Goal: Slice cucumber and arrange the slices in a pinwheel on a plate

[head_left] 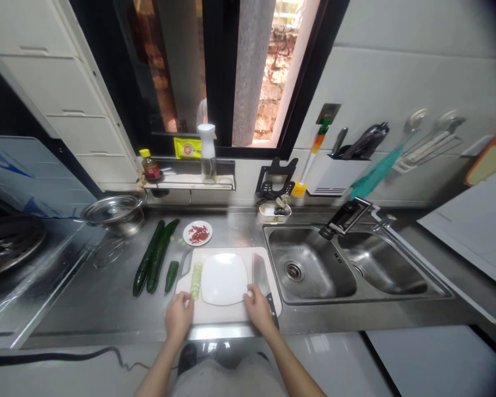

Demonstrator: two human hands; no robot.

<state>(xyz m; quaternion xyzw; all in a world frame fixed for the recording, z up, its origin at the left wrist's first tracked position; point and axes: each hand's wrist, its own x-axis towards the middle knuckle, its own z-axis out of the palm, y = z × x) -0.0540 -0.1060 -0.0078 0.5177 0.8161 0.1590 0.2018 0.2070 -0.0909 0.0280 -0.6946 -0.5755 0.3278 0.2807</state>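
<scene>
A white cutting board (227, 315) lies on the steel counter in front of me. On it sits an empty square white plate (224, 278), with a row of cucumber slices (196, 279) along its left side and a cleaver (259, 275) on its right. My left hand (178, 315) rests at the near end of the slice row, fingers curled and touching the slices. My right hand (257, 309) has its fingers on the plate's near right corner, next to the cleaver's handle.
Two whole cucumbers (152, 255) and a short cucumber end (172, 274) lie left of the board. A small dish of chopped red chilli (197, 233) sits behind it. A double sink (314, 267) with a tap is at the right; a steel pot (114, 212) stands at the left.
</scene>
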